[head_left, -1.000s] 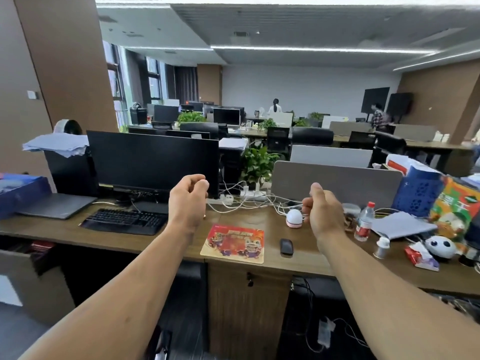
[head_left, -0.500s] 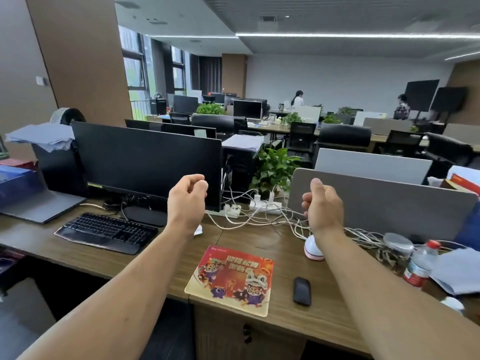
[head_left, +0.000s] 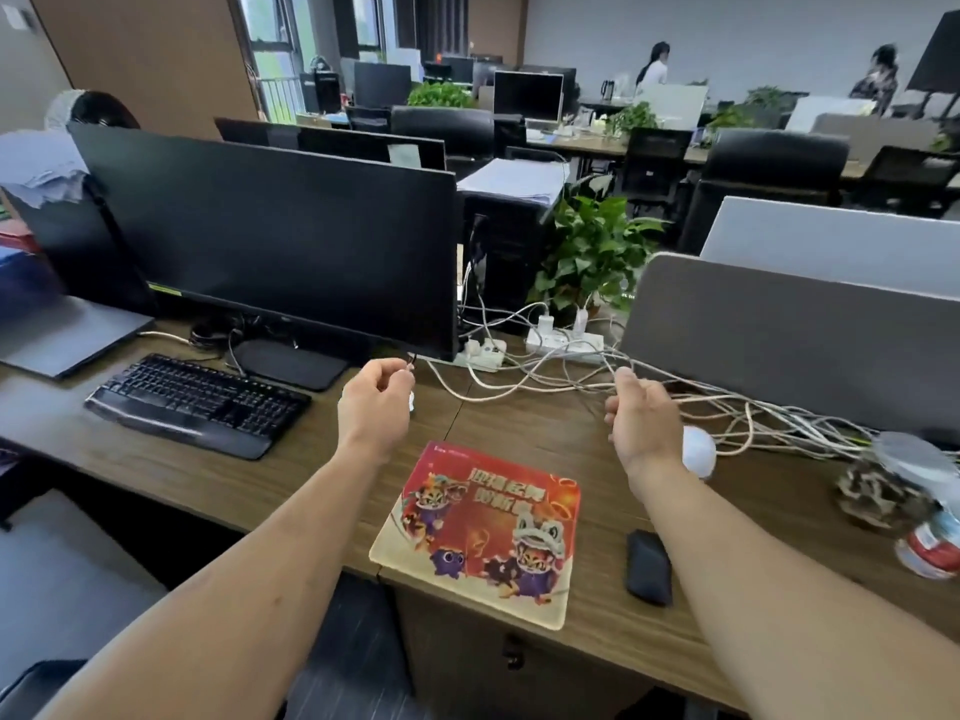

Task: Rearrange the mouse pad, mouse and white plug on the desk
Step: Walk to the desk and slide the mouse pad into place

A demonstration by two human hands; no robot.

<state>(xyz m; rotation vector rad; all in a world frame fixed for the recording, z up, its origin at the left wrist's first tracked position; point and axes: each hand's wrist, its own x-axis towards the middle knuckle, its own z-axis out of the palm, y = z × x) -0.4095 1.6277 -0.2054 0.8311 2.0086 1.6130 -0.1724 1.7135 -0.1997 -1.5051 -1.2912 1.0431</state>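
A red and yellow cartoon mouse pad (head_left: 483,532) lies at the desk's front edge, between my forearms. The black mouse (head_left: 648,566) rests on the wood just right of the pad, beside my right forearm. A small white plug (head_left: 411,405) peeks out from behind my left hand (head_left: 375,407), which hovers over the desk behind the pad with its fingers curled shut and nothing visible in them. My right hand (head_left: 644,423) is a loose fist beside the white cables (head_left: 545,379), apparently holding nothing.
A black monitor (head_left: 270,241) and keyboard (head_left: 197,402) stand to the left. White power strips (head_left: 561,343) and tangled cables lie behind my hands. A white round object (head_left: 698,449), a jar (head_left: 883,485) and a bottle (head_left: 930,543) sit right. A grey divider (head_left: 789,335) backs the desk.
The view has come closer to the desk and tilted down. Both fists have dropped lower and now hover just over the desktop behind the mouse pad.
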